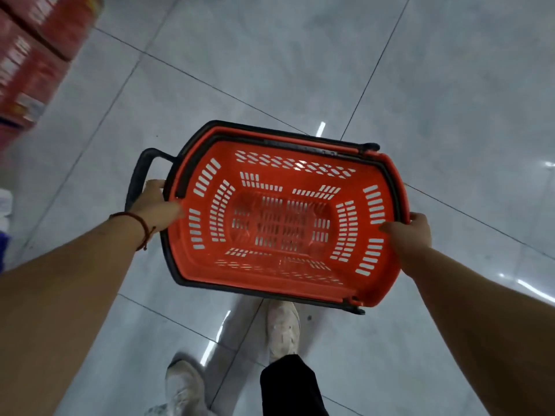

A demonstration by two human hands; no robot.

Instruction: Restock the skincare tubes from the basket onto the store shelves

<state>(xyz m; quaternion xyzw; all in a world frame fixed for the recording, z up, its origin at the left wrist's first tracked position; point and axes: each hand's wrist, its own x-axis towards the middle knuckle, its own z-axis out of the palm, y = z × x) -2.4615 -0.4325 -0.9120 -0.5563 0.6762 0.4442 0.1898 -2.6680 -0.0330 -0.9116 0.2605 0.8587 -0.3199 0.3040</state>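
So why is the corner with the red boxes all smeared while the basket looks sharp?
Head view: motion blur smears the red boxes at the upper left and softens the shoes; the basket is sharper; white streaks of glare lie on the glossy floor; the wide lens stretches both forearms at the edges.

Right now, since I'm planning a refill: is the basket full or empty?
Empty: the red basket shows a bare slotted floor and walls, with no tubes inside.

Red slotted basket (360, 283), held level above floor, black handles folded.
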